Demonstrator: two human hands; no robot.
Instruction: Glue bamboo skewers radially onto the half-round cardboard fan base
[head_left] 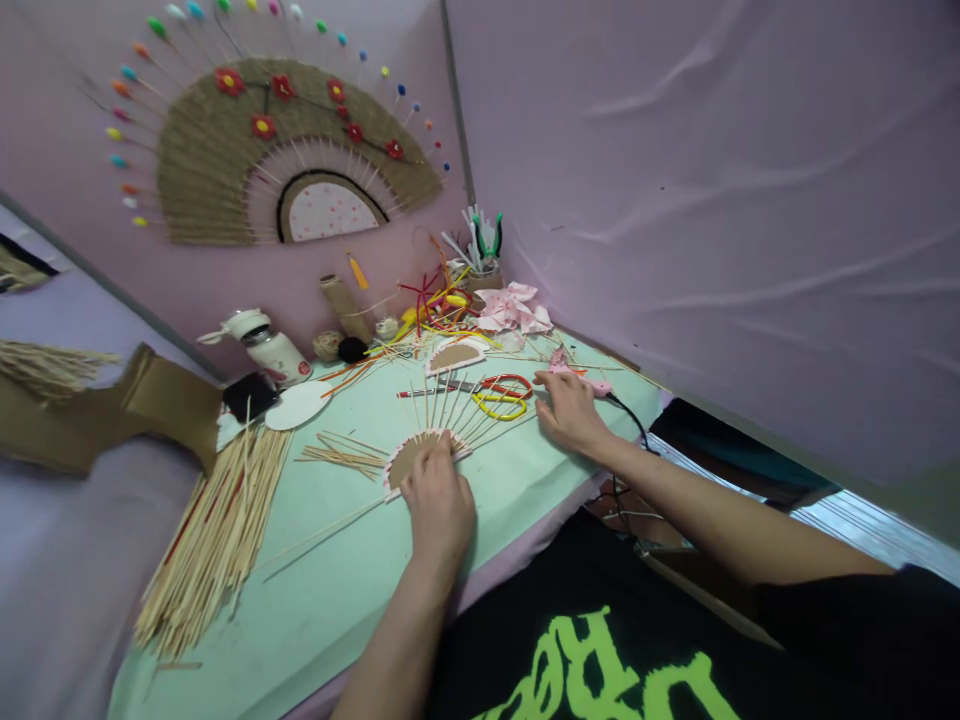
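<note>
My left hand [439, 500] is closed on a small cardboard half-disc [405, 462] with a pink-and-white scalloped edge, its fingers covering part of it. Thin wooden sticks [442, 400] fan out from its curved side, and one long stick runs to the lower left. Over at the right, my right hand [571, 412] lies low on the table with its fingers bent and apart, near the tips of the right-hand sticks. Just behind it is a pink glue gun [600, 387] with a black cord. Scissors [510, 392] with red and yellow handles lie left of that hand, beyond the sticks.
Loose sticks [214, 540] form a large pile at left, with a smaller bunch [341, 455] nearer. A second half-disc [456, 357], white oval [298, 404], bottle [277, 355], coloured pipe cleaners [431, 305] and pink paper [514, 308] stand behind. A large decorated fan [300, 100] hangs on the wall.
</note>
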